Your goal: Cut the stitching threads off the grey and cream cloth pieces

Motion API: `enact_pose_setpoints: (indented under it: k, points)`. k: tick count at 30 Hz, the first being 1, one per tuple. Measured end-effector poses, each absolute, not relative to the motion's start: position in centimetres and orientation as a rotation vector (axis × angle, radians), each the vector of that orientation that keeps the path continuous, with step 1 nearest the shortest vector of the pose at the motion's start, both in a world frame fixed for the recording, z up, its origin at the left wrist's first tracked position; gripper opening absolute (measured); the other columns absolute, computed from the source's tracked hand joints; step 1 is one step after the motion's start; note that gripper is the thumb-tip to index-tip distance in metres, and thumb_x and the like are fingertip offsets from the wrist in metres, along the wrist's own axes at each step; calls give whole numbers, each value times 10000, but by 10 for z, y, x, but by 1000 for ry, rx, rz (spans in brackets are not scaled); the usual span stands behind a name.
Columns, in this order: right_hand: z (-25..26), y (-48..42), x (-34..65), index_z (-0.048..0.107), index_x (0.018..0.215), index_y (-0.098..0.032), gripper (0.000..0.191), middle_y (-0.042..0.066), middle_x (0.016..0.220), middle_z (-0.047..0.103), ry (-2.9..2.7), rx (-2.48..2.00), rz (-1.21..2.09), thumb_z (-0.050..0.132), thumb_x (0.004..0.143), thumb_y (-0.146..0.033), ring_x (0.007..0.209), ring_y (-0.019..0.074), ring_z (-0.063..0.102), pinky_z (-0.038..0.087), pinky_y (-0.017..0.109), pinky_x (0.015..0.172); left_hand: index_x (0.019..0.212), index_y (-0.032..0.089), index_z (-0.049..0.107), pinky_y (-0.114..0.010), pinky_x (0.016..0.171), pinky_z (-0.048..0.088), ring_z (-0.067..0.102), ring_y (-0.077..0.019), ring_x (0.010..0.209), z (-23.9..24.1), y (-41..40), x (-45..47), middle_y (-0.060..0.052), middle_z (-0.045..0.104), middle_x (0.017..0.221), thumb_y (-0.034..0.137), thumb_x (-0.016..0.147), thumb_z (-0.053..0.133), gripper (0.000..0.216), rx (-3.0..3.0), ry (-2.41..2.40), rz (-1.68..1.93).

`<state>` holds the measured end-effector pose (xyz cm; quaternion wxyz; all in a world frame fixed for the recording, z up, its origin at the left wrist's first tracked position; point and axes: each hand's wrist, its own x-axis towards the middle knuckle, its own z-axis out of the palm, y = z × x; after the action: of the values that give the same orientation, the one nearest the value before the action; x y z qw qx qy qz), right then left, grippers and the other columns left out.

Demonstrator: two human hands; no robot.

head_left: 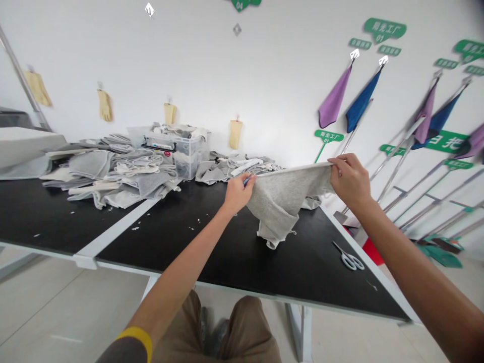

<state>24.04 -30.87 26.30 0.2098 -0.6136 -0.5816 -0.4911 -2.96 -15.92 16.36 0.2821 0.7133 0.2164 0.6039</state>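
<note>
I hold a grey cloth up above the black table. My left hand pinches its top left corner, and something small and blue shows between those fingers. My right hand grips the top right corner. The white-edged top hem is stretched taut between both hands. The rest of the cloth hangs down and its lower end touches the table top.
White-handled scissors lie near the table's right edge. Piles of grey and white cloths and a clear plastic box fill the far side. Mops with purple and blue cloths lean on the right wall. Yellow gloves hang on the back wall.
</note>
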Motion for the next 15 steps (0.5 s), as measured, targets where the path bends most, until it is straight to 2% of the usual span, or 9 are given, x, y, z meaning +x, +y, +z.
enact_pose_setpoints:
  k: [6, 12, 15]
  points:
    - [300, -315, 241, 679, 1090, -53, 323, 175, 1044, 622, -1472, -1691, -1413, 406, 985, -189, 970, 181, 580, 448, 279, 813, 780, 155, 661, -242, 618, 320, 488, -126, 589, 200, -157, -37, 32, 521, 591, 384, 953, 494, 332, 2044, 638, 1818]
    - [369, -329, 207, 666, 1093, -38, 321, 166, 1058, 624, -1282, -1617, -1414, 421, 991, -217, 922, 124, 583, 429, 243, 677, 751, 197, 621, -264, 594, 309, 458, -123, 568, 255, -156, -46, 41, 486, 576, 481, 961, 466, 386, 1939, 564, 2188]
    - [398, -341, 192, 682, 1089, -73, 340, 127, 1072, 640, -1276, -1502, -1461, 460, 981, -307, 963, 130, 596, 425, 235, 679, 723, 220, 576, -282, 606, 319, 452, -132, 588, 287, -157, -56, 40, 463, 581, 554, 936, 480, 408, 1768, 478, 2313]
